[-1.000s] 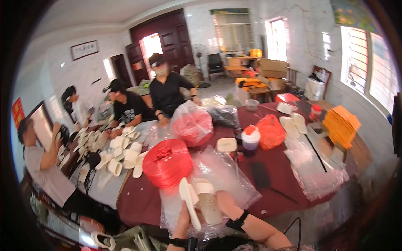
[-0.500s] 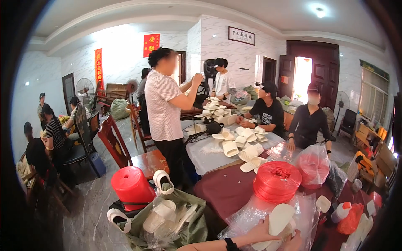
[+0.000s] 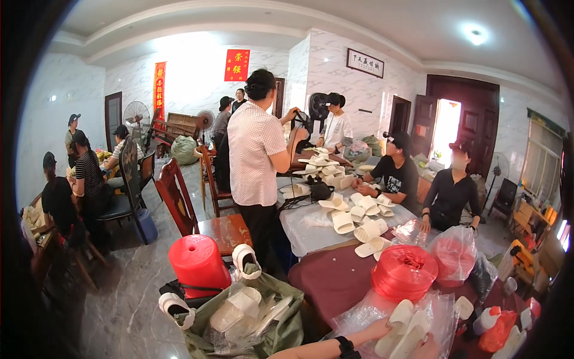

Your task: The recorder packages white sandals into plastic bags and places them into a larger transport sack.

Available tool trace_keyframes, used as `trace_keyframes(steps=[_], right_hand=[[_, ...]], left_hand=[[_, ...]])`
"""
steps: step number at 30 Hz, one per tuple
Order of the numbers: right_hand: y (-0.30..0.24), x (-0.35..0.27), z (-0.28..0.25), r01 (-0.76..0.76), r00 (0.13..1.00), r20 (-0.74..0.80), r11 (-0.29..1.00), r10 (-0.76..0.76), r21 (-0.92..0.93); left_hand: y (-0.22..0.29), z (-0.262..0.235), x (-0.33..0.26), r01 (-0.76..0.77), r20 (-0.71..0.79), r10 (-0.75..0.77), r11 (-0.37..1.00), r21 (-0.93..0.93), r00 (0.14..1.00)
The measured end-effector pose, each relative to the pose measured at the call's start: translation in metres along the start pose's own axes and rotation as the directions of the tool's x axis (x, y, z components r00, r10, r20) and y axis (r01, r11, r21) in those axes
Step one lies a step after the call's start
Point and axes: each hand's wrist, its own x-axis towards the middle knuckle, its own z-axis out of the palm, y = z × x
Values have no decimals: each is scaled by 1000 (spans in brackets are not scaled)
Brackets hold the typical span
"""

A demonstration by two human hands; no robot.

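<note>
The step in hand appears to be the handling of paired slippers (image 3: 412, 335); the next move likely calls for a steady hold on both. They sit between the hands, over clear plastic (image 3: 360, 310). The left hand (image 3: 376, 328) grips one slipper; the right hand (image 3: 426, 348) meets the other, its closure unclear

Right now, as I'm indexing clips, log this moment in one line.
left hand: holding left white slipper; right hand: against right white slipper; below: clear plastic; beyond: red roll

Yellow characters: red poster (image 3: 237, 65), red banner (image 3: 159, 91). Dark characters: framed plaque (image 3: 365, 63). Pale lettering: black T-shirt (image 3: 394, 179).
</note>
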Motion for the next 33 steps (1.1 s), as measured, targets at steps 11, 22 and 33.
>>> trace_keyframes(steps=[11,22,33], right_hand=[[110,-45,-53,27,726,-648,933,229,360],[406,-346,-106,662,-368,-282,463,886,590],[395,-372,-84,-760,264,-557,525,787,382]], left_hand=[[25,8,-15,-504,106,690,405,763,716],[-10,39,-54,-505,288,500,380,775,817],[-20,13,-28,-460,260,461,400,793,848]])
